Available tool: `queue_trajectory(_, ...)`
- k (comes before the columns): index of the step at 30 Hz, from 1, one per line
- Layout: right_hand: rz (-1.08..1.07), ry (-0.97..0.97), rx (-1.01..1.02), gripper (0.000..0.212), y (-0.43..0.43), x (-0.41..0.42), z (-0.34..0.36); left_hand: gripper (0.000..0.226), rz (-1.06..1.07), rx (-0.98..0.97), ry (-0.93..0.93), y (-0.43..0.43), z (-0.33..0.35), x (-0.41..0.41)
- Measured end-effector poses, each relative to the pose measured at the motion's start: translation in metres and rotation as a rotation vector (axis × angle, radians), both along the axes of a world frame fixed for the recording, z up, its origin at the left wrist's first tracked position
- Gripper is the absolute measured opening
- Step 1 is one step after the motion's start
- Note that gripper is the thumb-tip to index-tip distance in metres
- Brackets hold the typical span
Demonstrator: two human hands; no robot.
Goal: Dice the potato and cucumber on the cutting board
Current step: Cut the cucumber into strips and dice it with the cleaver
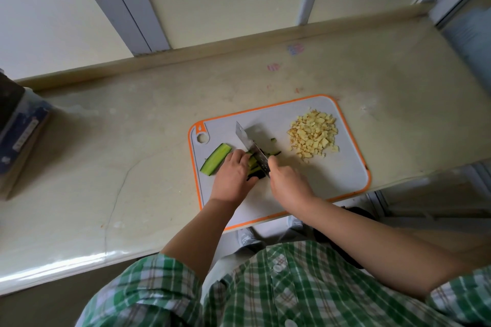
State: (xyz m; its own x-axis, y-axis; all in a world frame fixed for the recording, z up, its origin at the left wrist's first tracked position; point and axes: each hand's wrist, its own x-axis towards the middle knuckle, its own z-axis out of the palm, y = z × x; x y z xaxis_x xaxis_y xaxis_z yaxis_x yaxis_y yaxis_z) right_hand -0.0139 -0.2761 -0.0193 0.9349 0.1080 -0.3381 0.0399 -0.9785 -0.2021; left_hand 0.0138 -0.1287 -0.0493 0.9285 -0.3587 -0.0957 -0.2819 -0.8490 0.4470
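A grey cutting board (332, 178) with an orange rim lies on the counter. A heap of diced potato (313, 135) sits at its far right. My right hand (288, 183) grips the handle of a knife (248, 142), whose blade points away across the cucumber strips (253, 164). My left hand (232, 175) holds those strips down with curled fingers, right beside the blade. A long cucumber piece (216, 158) lies cut side up at the board's left edge. A few dark cucumber bits (273, 152) lie just beyond the blade.
The pale stone counter (119, 167) runs left and right, with a raised back ledge (239, 45) against the wall. A dark blue box (18, 138) stands at the far left. The board's near corner overhangs the counter's front edge.
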Motion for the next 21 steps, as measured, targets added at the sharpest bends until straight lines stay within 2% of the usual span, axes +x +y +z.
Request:
queue_trajectory(9, -0.016, -0.008, 0.026, 0.032, -0.007, 0.004, -0.005, 0.059, 0.010, 0.002, 0.014, -0.001, 0.001, -0.001)
queue_trajectory(13, -0.084, -0.081, 0.262, 0.012, -0.016, 0.010, -0.004, 0.056, -0.007, 0.056, -0.034, 0.001, 0.001, 0.000)
queue_trajectory(16, -0.104, -0.117, 0.402, 0.010, -0.030, 0.014, 0.006, 0.052, 0.030, 0.075, -0.083, 0.004, 0.001, 0.001)
queue_trajectory(21, -0.438, -0.078, 0.689, 0.013, -0.061, 0.035, 0.024, 0.029, 0.058, 0.010, -0.216, -0.005, 0.004, 0.008)
